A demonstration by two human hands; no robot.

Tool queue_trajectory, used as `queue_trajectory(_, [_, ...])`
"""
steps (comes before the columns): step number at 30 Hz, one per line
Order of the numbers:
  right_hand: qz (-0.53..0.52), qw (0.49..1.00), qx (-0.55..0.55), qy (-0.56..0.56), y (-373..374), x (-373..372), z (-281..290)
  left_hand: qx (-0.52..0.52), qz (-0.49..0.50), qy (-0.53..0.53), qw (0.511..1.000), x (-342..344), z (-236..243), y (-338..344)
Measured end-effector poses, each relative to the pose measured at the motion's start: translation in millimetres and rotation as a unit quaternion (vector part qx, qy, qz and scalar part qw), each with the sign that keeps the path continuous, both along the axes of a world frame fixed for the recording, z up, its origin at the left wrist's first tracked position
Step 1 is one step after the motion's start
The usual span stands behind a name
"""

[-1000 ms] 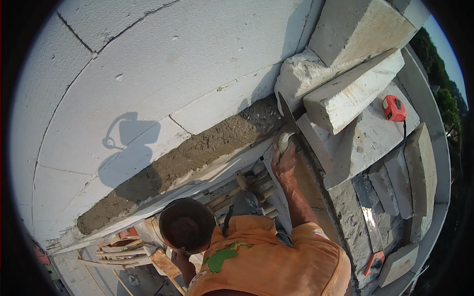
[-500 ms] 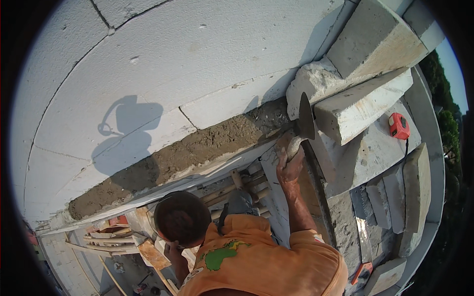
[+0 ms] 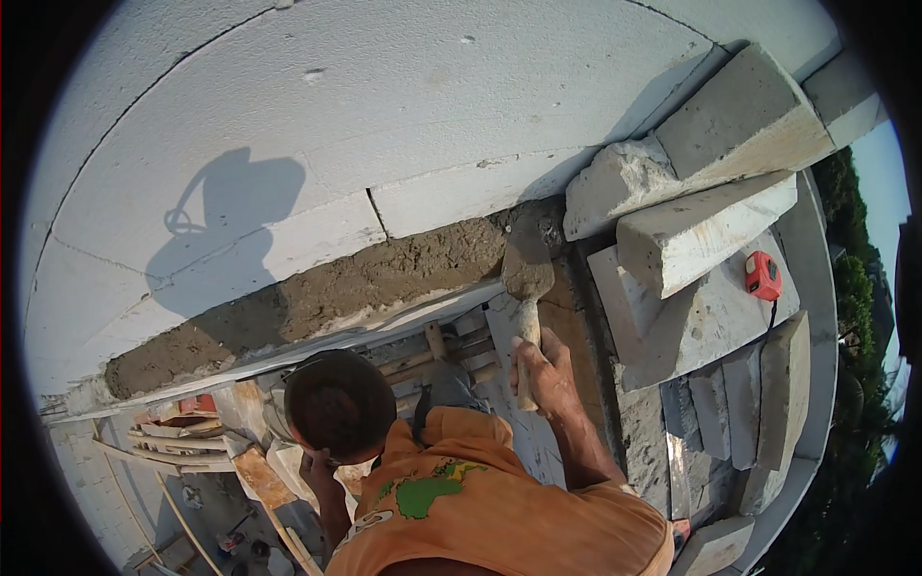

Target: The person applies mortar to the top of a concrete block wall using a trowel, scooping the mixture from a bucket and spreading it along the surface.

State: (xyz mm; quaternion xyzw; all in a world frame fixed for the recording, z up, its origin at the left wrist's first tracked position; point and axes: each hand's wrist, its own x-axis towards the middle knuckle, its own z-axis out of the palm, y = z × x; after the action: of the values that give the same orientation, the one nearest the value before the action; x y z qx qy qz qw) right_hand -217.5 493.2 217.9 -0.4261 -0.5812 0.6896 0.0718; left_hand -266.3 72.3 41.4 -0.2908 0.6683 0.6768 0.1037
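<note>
My right hand (image 3: 547, 374) is closed round the pale, mortar-smeared handle of a trowel (image 3: 527, 264). Its blade lies over the right end of a mortar bed (image 3: 375, 278), along the foot of a white block wall (image 3: 384, 125). At the lower left, my left hand (image 3: 322, 472) grips the near rim of a dark round bucket (image 3: 341, 398). The bucket's inside looks dark brown, and its contents are hard to make out. Part of the left hand's fingers is hidden at the rim.
Cut blocks (image 3: 706, 230) are stacked at the right, with a red tape measure (image 3: 764, 276) on one. More block pieces (image 3: 783, 389) stand along the curved edge, trees beyond. Wooden poles (image 3: 182, 451) and a lower level show at the lower left.
The trowel has moved left and down from beside the blocks, and its blade has turned from edge-on to face-on over the mortar. The view has shifted slightly.
</note>
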Motion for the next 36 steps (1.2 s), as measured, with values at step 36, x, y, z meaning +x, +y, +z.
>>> queue_trajectory(36, [0.151, 0.924, -0.346, 0.057, -115, -87, 17, 0.050, 0.100, 0.020, 0.994, 39, -15, -36])
